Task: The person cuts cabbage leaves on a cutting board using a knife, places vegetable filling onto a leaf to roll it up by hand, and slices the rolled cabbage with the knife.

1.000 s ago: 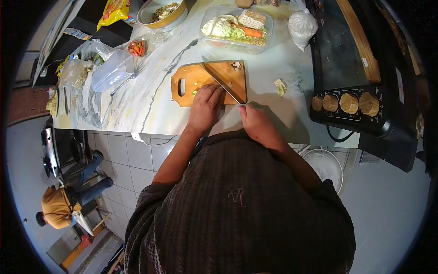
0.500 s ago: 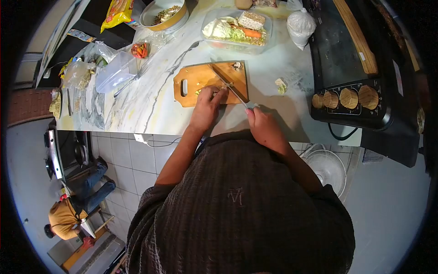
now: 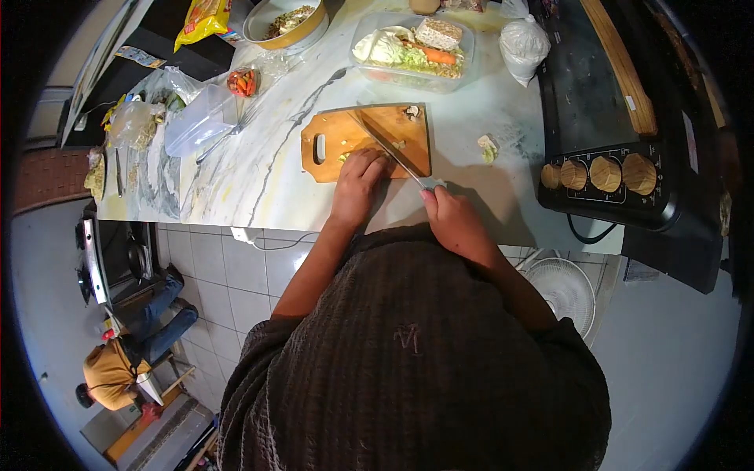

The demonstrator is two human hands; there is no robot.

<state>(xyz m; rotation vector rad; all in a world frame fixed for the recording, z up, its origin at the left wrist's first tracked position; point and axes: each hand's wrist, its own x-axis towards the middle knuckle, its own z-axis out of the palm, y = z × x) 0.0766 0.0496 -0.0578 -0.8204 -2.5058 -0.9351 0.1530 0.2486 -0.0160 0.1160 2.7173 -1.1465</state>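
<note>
Our right hand [image 3: 455,220] grips the knife [image 3: 389,147], blade toward ten-thirty over the cutting board [image 3: 340,132]. Our left hand [image 3: 360,182] curls at the board's six-o'clock edge; we cannot tell its grasp.

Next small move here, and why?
Probably a short downward stroke of the knife, with the left hand drawn slightly back first: the right hand grips the handle, the blade slants over the cutting board, and the left fingers sit close beside it. Small pale pieces lie near the blade; what's under those fingers is hidden.
</note>
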